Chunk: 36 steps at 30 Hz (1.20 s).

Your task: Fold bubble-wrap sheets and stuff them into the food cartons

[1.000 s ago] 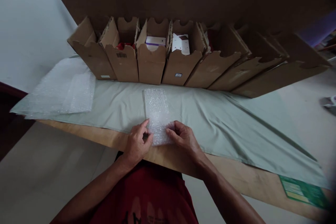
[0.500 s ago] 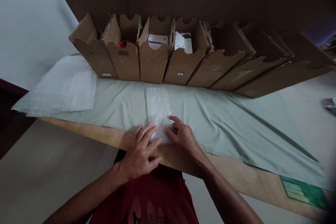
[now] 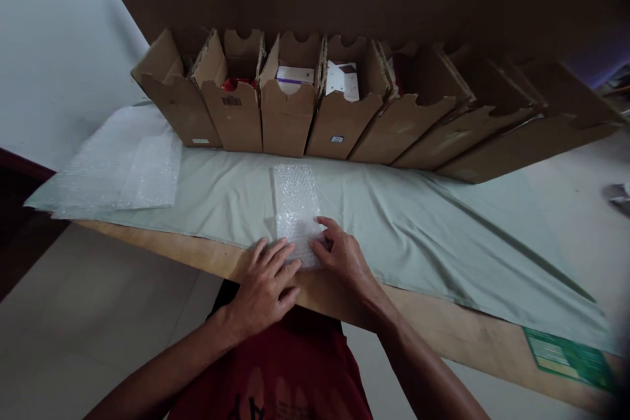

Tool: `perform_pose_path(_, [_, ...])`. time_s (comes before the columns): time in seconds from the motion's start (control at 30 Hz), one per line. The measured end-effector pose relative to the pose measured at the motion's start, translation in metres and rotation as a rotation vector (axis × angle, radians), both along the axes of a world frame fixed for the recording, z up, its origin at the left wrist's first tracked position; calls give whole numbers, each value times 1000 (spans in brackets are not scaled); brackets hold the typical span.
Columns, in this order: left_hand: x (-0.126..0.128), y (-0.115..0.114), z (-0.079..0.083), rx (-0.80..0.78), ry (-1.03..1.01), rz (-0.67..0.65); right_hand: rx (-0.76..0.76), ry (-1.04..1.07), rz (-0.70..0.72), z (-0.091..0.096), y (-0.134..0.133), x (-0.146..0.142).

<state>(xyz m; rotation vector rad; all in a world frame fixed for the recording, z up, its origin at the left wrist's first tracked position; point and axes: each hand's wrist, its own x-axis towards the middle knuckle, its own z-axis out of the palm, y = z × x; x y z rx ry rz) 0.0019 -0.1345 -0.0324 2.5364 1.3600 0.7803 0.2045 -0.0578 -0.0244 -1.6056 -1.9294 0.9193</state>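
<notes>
A flat, narrow bubble wrap bag [image 3: 296, 197] lies lengthwise on the pale green cloth, its near end by the table's front edge. My left hand [image 3: 266, 285] rests with fingers spread, their tips at the bag's lower left corner. At the bag's right edge, my right hand [image 3: 342, 256] has its fingers curled, thumb and index finger on the wrap; its other fingertips are tucked out of sight. Whether anything is inside the bag, I cannot tell.
A stack of bubble wrap sheets [image 3: 123, 161] lies at the left. Along the back stands a row of open cardboard bins [image 3: 288, 118], some with white or red items inside. The green cloth [image 3: 394, 223] covers a wooden table [image 3: 433, 315]; a green printed sheet [image 3: 568, 357] sits at its right edge.
Both hands stay nearly in place. The pale raised part of the bubble wrap beside my right fingers now looks flatter.
</notes>
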Motion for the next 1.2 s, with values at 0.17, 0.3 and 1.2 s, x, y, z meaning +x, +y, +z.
perform_pose_path(0.17, [-1, 6, 0, 62, -20, -3, 4, 29, 24, -1, 0, 3])
perform_pose_path(0.3, [-2, 11, 2, 103, -74, 0, 110, 89, 15, -2, -7, 10])
perform_pose_path(1.2, [-8, 25, 6, 0, -356, 109, 379, 7, 415, 13, -10, 21])
